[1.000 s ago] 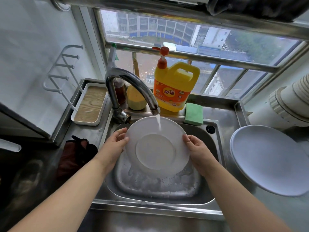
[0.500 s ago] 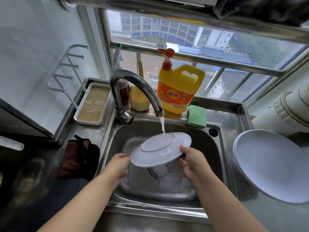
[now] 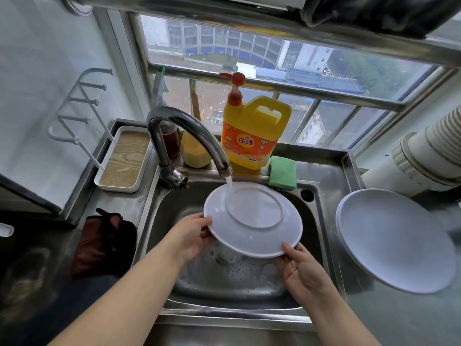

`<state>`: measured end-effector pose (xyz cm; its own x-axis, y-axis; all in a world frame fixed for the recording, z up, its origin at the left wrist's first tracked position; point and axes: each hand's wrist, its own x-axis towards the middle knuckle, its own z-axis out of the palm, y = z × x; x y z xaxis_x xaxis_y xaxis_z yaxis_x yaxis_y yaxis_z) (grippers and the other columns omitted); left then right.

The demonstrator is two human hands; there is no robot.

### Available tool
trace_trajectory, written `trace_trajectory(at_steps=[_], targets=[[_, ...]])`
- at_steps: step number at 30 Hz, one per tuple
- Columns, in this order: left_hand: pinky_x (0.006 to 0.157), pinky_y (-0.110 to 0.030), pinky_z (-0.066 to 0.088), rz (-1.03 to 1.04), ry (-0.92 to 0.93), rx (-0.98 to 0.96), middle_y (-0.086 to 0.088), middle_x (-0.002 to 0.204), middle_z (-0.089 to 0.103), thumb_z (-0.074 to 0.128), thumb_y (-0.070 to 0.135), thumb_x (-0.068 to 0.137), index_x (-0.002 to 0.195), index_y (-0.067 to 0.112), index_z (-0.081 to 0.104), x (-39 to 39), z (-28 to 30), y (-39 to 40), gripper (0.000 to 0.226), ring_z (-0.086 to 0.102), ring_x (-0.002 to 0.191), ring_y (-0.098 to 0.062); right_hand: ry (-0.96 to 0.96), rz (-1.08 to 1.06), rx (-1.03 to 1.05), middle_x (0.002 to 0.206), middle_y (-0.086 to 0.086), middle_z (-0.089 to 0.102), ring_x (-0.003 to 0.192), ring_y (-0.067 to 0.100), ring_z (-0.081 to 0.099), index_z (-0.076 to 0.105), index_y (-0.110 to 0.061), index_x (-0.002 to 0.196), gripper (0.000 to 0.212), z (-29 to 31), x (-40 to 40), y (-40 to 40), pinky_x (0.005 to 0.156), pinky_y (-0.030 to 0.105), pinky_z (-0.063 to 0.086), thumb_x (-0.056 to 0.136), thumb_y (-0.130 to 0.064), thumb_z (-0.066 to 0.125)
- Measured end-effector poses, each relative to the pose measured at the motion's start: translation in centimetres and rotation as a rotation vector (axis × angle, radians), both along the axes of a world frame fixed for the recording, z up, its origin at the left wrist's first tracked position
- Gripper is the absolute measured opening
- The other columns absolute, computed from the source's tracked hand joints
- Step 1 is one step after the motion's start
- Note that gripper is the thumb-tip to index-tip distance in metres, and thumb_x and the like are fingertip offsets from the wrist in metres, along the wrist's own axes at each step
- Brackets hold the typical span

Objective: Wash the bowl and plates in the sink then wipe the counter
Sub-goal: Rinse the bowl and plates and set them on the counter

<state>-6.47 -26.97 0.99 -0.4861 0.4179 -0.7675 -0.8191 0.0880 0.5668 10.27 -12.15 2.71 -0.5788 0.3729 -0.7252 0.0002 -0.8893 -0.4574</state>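
A white plate (image 3: 253,219) is held upside down over the steel sink (image 3: 321,245), its foot ring facing me. Water runs from the tap (image 3: 189,136) onto its far rim. My left hand (image 3: 190,236) grips the plate's left edge. My right hand (image 3: 303,267) grips its near right edge, fingers under the rim. Suds lie on the sink floor around the drain. A larger white plate (image 3: 396,240) rests on the counter to the right of the sink.
Behind the sink stand a yellow detergent bottle (image 3: 254,131), a green sponge (image 3: 283,172) and a yellow sponge (image 3: 194,153). A white tray with a wooden base (image 3: 124,161) and a dark red cloth (image 3: 104,242) lie left. Stacked paper cups (image 3: 429,151) lie right.
The plate went from upright with its face under the stream, to flat and low in the sink, to upside down and tilted. My right hand shifted to its near edge.
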Motion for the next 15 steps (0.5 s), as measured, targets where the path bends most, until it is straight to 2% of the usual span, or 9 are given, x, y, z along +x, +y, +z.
trace_trajectory(at_steps=[4, 5, 8, 10, 13, 15], targets=[[0.064, -0.033, 0.058, -0.019, 0.019, 0.0, -0.019, 0.099, 0.067, 0.041, 0.004, 0.099, 0.113, -0.004, 0.058, -0.1, -0.2, 0.5, 0.023, 0.065, 0.086, -0.026, 0.029, 0.005, 0.064, 0.091, 0.017, 0.072, 0.077, 0.023, 0.072, 0.059, -0.002, 0.111, 0.066, 0.1, 1.9, 0.7, 0.058, 0.028, 0.058, 0.048, -0.001, 0.079], [0.066, -0.034, 0.056, -0.032, 0.017, 0.004, -0.019, 0.1, 0.066, 0.041, 0.002, 0.099, 0.113, -0.004, 0.057, 0.1, -0.2, 0.6, 0.023, 0.065, 0.087, -0.026, 0.039, 0.003, 0.084, 0.091, 0.016, 0.072, 0.077, 0.023, 0.072, 0.059, -0.003, 0.108, 0.066, 0.1, 2.4, 0.9, 0.059, 0.028, 0.058, 0.046, -0.001, 0.081], [0.07, -0.036, 0.055, -0.05, 0.003, 0.04, -0.017, 0.1, 0.066, 0.041, -0.001, 0.098, 0.112, -0.001, 0.056, 0.7, -0.4, 0.6, 0.021, 0.064, 0.086, -0.026, 0.051, -0.002, 0.151, 0.089, 0.012, 0.073, 0.078, 0.021, 0.072, 0.059, -0.005, 0.108, 0.049, 0.0, 3.3, 1.2, 0.062, 0.028, 0.059, 0.06, -0.001, 0.068], [0.069, -0.036, 0.056, -0.052, -0.016, 0.057, -0.016, 0.096, 0.066, 0.042, -0.001, 0.098, 0.11, 0.001, 0.057, 1.2, -0.5, 0.4, 0.019, 0.065, 0.084, -0.025, 0.074, 0.006, 0.185, 0.09, 0.012, 0.073, 0.078, 0.021, 0.071, 0.06, -0.007, 0.11, 0.057, -0.1, 3.5, 1.4, 0.064, 0.029, 0.059, 0.054, -0.004, 0.07], [0.074, -0.038, 0.058, -0.137, -0.027, 0.036, -0.016, 0.094, 0.07, 0.046, -0.001, 0.096, 0.111, 0.003, 0.057, 1.4, -0.7, -0.2, 0.019, 0.066, 0.082, -0.026, 0.1, 0.03, 0.253, 0.092, 0.01, 0.073, 0.08, 0.02, 0.071, 0.06, -0.009, 0.113, 0.057, 0.1, 3.2, 1.7, 0.065, 0.03, 0.059, 0.057, -0.007, 0.073], [0.077, -0.041, 0.056, -0.223, -0.024, -0.016, -0.017, 0.104, 0.069, 0.051, 0.001, 0.094, 0.115, 0.006, 0.057, 1.3, -0.6, -0.9, 0.022, 0.066, 0.09, -0.028, 0.107, 0.105, 0.37, 0.096, 0.011, 0.073, 0.085, 0.021, 0.071, 0.064, -0.011, 0.111, 0.066, 0.5, 2.8, 2.0, 0.067, 0.03, 0.059, 0.05, -0.017, 0.087]])
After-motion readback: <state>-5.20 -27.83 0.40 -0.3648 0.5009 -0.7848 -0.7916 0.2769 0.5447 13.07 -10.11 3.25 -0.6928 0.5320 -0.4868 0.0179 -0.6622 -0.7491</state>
